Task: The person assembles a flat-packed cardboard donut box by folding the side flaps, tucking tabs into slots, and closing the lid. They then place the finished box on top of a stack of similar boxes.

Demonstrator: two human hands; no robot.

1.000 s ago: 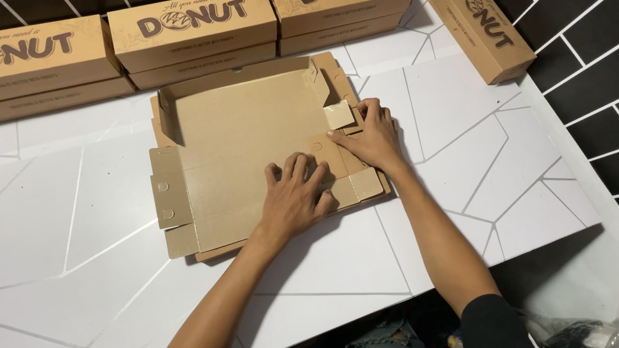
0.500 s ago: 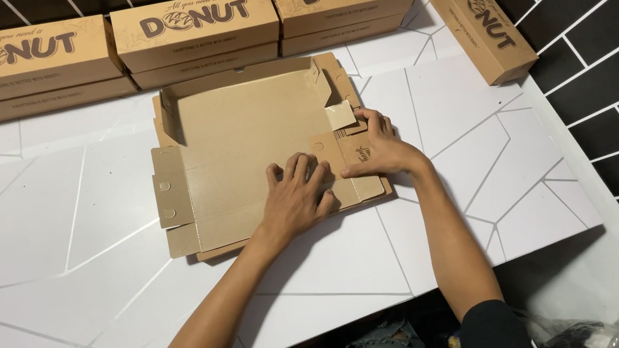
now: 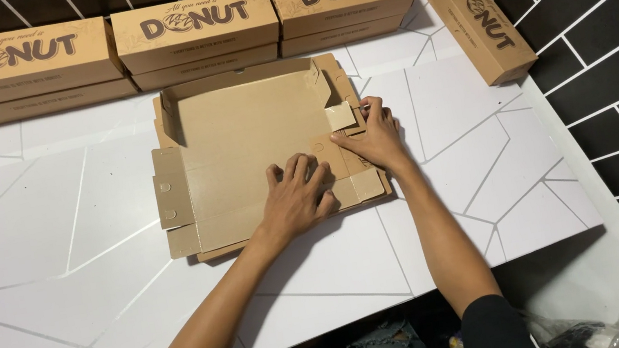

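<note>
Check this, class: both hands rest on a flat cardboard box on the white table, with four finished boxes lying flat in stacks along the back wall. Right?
Not quite. The head view shows both hands on the flat box on the table, but six finished boxes lie stacked along the back wall, in three stacks of two.

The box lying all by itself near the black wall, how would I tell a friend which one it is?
Start at the white table and look along its far edge, where brown boxes are stacked in a row. Go right, to the black tiled wall. The lone box lies there at a slant, single and unstacked, unlike the straight stacks.
</note>
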